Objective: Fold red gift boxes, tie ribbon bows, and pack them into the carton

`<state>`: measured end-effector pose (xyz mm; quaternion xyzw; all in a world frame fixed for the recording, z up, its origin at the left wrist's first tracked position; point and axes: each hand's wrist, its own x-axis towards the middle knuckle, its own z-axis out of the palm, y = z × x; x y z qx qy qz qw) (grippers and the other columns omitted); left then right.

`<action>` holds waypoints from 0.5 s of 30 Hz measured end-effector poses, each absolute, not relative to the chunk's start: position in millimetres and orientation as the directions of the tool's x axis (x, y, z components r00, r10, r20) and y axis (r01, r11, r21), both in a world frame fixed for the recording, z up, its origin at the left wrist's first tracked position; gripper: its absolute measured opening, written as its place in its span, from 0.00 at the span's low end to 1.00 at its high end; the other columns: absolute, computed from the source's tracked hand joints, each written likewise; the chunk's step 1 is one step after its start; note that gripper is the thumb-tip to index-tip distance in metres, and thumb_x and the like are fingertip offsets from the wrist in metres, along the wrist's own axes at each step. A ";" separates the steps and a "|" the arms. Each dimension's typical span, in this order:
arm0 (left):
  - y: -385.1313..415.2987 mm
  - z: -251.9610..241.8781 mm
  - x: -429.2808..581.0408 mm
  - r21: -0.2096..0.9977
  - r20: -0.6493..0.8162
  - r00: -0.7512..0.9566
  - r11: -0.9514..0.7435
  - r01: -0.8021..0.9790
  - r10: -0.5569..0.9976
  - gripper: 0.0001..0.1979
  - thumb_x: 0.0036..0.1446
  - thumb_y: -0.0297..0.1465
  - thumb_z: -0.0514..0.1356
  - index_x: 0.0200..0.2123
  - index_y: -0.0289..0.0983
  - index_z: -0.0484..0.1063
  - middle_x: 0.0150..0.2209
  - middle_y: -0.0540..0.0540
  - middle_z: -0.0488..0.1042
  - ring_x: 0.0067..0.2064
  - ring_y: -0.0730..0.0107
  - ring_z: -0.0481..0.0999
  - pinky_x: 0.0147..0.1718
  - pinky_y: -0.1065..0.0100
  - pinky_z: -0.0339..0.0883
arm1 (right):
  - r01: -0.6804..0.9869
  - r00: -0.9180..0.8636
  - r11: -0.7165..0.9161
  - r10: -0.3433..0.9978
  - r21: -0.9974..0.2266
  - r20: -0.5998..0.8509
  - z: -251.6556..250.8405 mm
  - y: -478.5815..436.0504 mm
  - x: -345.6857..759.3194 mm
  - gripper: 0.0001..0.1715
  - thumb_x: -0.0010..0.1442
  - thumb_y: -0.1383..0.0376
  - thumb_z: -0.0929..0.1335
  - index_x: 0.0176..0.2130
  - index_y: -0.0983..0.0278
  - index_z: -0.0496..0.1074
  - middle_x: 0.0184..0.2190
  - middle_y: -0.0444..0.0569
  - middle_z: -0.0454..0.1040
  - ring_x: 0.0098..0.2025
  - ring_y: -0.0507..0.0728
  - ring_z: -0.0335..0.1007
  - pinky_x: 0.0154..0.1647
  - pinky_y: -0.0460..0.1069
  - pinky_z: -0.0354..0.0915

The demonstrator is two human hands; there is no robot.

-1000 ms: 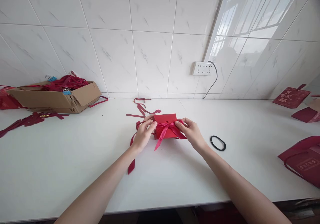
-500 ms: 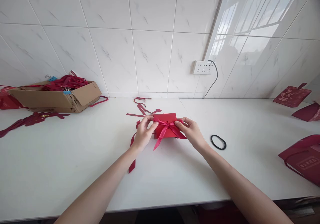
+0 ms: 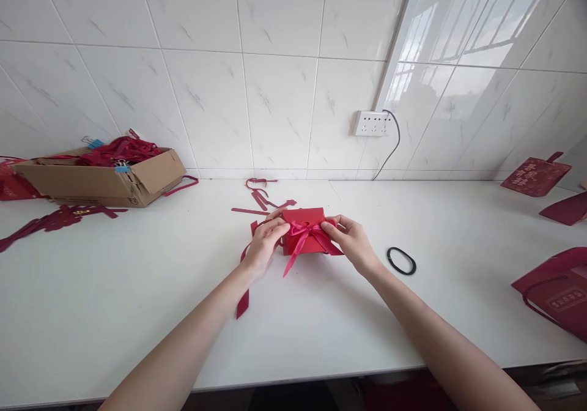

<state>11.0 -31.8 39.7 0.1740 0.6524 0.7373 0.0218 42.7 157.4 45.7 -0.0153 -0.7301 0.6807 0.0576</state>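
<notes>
A small red gift box stands on the white table, with a pinkish-red ribbon bow across its front. One ribbon tail hangs down at the lower left, another to the lower right. My left hand is closed at the box's left side, thumb on the front by the bow's left loop. On the other side, my right hand pinches the right loop of the bow between thumb and fingers. Dark red ribbon trails on the table below my left hand. Some fingertips are hidden behind the box.
Ribbon pieces lie behind the box. A cardboard box of red ribbons stands at left, more ribbons before it. A black ring lies right of my hand. Red bags sit at far right; a power socket is on the wall.
My left thumb and fingers have shifted slightly from the bow's left loop toward the box's side; the loop looks smaller. My right hand stays in nearly the same place.
</notes>
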 end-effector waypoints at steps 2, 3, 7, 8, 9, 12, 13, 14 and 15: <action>-31.6 39.7 11.1 0.972 0.224 -0.939 -0.135 0.194 0.260 0.15 0.51 0.43 0.60 0.20 0.39 0.68 0.44 0.41 0.74 0.66 0.52 0.50 0.50 0.61 0.59 | -0.056 -0.993 0.073 0.103 -0.996 0.063 46.0 157.2 42.4 0.22 0.49 0.47 0.71 0.30 0.63 0.69 0.33 0.48 0.78 0.33 0.55 0.73 0.30 0.47 0.65; -31.5 39.8 11.3 0.971 0.225 -0.941 -0.135 0.196 0.253 0.15 0.51 0.43 0.60 0.21 0.39 0.68 0.45 0.42 0.74 0.65 0.52 0.50 0.51 0.61 0.57 | -0.054 -0.993 0.073 0.103 -0.996 0.061 46.1 157.1 42.3 0.22 0.49 0.47 0.71 0.30 0.63 0.69 0.33 0.48 0.78 0.33 0.55 0.73 0.30 0.47 0.65; -31.3 39.9 11.5 0.970 0.200 -0.949 -0.184 0.157 0.243 0.16 0.49 0.45 0.63 0.22 0.38 0.70 0.51 0.43 0.71 0.63 0.51 0.56 0.51 0.61 0.56 | -0.056 -0.993 0.071 0.100 -0.996 0.063 45.7 157.0 41.7 0.22 0.49 0.47 0.71 0.30 0.63 0.69 0.33 0.48 0.78 0.33 0.55 0.73 0.30 0.47 0.64; -31.5 39.6 11.3 0.970 0.190 -0.948 -0.200 0.140 0.257 0.17 0.49 0.45 0.62 0.22 0.38 0.70 0.50 0.43 0.71 0.61 0.51 0.57 0.50 0.61 0.56 | -0.058 -0.993 0.073 0.100 -0.996 0.066 45.4 157.1 41.6 0.22 0.49 0.47 0.71 0.29 0.63 0.69 0.33 0.48 0.78 0.33 0.55 0.73 0.30 0.47 0.64; -31.8 39.1 11.0 0.969 0.183 -0.943 -0.211 0.126 0.278 0.18 0.49 0.46 0.62 0.21 0.38 0.69 0.49 0.42 0.71 0.61 0.52 0.58 0.49 0.62 0.57 | -0.061 -0.993 0.076 0.101 -0.995 0.069 45.1 157.2 41.5 0.22 0.49 0.47 0.71 0.29 0.63 0.69 0.33 0.48 0.78 0.33 0.55 0.73 0.30 0.47 0.64; -33.4 37.0 9.8 0.972 0.186 -0.921 -0.204 0.120 0.341 0.20 0.51 0.48 0.61 0.20 0.38 0.67 0.39 0.43 0.72 0.59 0.54 0.60 0.47 0.63 0.59 | -0.064 -0.992 0.080 0.102 -0.995 0.072 44.2 157.6 41.3 0.21 0.49 0.47 0.71 0.29 0.63 0.69 0.32 0.48 0.77 0.33 0.55 0.72 0.30 0.47 0.64; -33.9 36.4 9.5 0.974 0.184 -0.918 -0.193 0.122 0.350 0.20 0.51 0.48 0.61 0.19 0.39 0.66 0.36 0.44 0.72 0.58 0.55 0.60 0.46 0.63 0.60 | -0.063 -0.992 0.079 0.102 -0.995 0.071 44.1 157.7 41.2 0.22 0.49 0.47 0.71 0.29 0.63 0.69 0.32 0.47 0.77 0.33 0.55 0.72 0.30 0.47 0.64; -34.4 36.0 9.3 0.975 0.183 -0.924 -0.180 0.128 0.337 0.20 0.51 0.48 0.61 0.19 0.39 0.66 0.34 0.45 0.71 0.56 0.55 0.62 0.46 0.63 0.61 | -0.062 -0.992 0.080 0.103 -0.995 0.070 44.1 157.8 41.2 0.22 0.49 0.47 0.71 0.29 0.63 0.69 0.32 0.47 0.77 0.33 0.55 0.72 0.30 0.47 0.64; -34.8 35.7 9.2 0.977 0.182 -0.930 -0.164 0.134 0.321 0.20 0.51 0.48 0.62 0.19 0.39 0.66 0.33 0.45 0.71 0.55 0.55 0.63 0.46 0.63 0.61 | -0.061 -0.992 0.081 0.103 -0.995 0.069 44.3 157.9 41.1 0.22 0.48 0.47 0.71 0.29 0.63 0.69 0.32 0.48 0.77 0.33 0.55 0.73 0.30 0.47 0.64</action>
